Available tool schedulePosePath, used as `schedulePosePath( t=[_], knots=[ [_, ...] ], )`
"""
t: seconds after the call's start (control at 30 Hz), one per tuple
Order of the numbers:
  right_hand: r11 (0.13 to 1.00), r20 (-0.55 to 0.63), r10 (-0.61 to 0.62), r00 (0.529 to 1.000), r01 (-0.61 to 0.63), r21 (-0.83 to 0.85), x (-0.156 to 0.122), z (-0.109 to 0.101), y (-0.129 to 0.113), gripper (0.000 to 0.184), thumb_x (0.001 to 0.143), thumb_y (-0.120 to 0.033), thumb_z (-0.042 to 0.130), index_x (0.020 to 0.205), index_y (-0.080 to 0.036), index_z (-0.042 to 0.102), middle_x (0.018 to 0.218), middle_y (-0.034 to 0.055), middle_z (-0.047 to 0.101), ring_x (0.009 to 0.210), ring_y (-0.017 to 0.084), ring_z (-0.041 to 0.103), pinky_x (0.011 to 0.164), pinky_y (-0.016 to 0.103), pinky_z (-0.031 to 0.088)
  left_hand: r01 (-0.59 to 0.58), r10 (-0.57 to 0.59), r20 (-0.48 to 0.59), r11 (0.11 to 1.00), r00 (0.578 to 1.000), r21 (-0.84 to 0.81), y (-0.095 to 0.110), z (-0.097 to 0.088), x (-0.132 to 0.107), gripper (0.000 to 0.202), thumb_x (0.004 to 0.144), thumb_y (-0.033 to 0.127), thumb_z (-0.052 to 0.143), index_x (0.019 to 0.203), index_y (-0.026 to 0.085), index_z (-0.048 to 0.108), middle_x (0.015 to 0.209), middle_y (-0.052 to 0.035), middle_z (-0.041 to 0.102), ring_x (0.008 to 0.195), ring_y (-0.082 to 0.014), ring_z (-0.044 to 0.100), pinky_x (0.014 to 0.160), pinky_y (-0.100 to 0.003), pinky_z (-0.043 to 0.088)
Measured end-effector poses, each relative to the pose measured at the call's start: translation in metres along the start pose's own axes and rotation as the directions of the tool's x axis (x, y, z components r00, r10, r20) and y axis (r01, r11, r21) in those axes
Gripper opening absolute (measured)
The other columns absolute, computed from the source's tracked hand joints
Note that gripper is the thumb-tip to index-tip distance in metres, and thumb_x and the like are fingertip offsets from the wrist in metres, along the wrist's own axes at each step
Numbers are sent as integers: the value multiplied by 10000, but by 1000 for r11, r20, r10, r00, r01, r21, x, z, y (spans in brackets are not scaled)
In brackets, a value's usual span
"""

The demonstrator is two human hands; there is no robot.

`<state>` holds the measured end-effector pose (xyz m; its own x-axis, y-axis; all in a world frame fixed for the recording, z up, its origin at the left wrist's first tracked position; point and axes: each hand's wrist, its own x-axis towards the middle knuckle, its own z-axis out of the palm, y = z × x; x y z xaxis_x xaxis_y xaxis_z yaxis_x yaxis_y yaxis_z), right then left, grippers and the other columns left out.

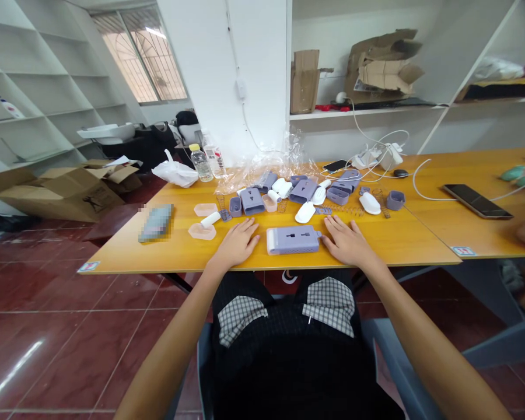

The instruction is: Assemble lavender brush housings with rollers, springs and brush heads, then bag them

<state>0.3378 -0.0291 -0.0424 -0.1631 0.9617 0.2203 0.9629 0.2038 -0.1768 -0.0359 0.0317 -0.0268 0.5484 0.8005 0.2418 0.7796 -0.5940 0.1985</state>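
A lilac plastic box with socket holes [292,240] lies on the yellow table [398,245] near its front edge. My left hand [237,242] rests flat on the table just left of the box, fingers stretched out, holding nothing. My right hand [346,240] lies flat just right of the box, fingers apart, empty too. Behind the box lie several loose lilac and white plastic parts [304,191], thin metal springs [347,209] and pink trays [202,231].
Two water bottles [200,163] and a white bag [175,172] stand at the table's back left, a crumpled clear bag [266,161] behind the parts. A black phone [476,200], cables and chargers [387,155] lie right. Cardboard boxes [70,188] sit on the red floor left.
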Motion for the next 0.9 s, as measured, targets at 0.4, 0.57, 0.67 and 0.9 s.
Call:
schedulePosePath(
  t=[0.4, 0.57, 0.67, 0.9],
  knots=[
    [1000, 32, 12, 999, -12, -4, 1, -5, -3, 685, 1087, -497, 321, 1667, -144, 413, 1736, 190, 403, 1638, 377, 338, 1288, 734, 258, 14, -14, 29, 1000, 999, 4, 4, -4, 1, 573, 1102, 443, 403, 1560, 138, 560, 1697, -183, 462, 1600, -333, 422, 1322, -576, 315],
    [1000, 35, 11, 999, -10, -10, 0, -6, -3, 686, 1088, -496, 320, 1664, -135, 417, 1739, 190, 397, 1638, 380, 339, 1288, 732, 260, 8, -9, 17, 1000, 1000, 9, 3, -3, 1, 558, 1101, 436, 408, 1561, 158, 560, 1694, -170, 473, 1596, -324, 431, 1315, -574, 327],
    [1000, 45, 19, 999, -18, -18, 0, -7, -4, 675, 1088, -486, 329, 1669, -153, 414, 1742, 179, 397, 1638, 372, 340, 1293, 721, 258, 9, -10, 18, 1000, 1000, 14, 4, -4, 0, 556, 1101, 431, 415, 1563, 156, 559, 1691, -174, 478, 1590, -327, 438, 1311, -579, 332],
    [997, 117, 49, 992, -42, -62, 1, -11, -6, 720, 1095, -497, 268, 1685, -96, 369, 1776, 163, 328, 1664, 344, 281, 1314, 686, 226, 45, -51, 79, 996, 996, 73, 13, -13, 0, 572, 1113, 416, 371, 1586, 139, 534, 1716, -157, 444, 1615, -300, 400, 1337, -526, 308]
  ],
)
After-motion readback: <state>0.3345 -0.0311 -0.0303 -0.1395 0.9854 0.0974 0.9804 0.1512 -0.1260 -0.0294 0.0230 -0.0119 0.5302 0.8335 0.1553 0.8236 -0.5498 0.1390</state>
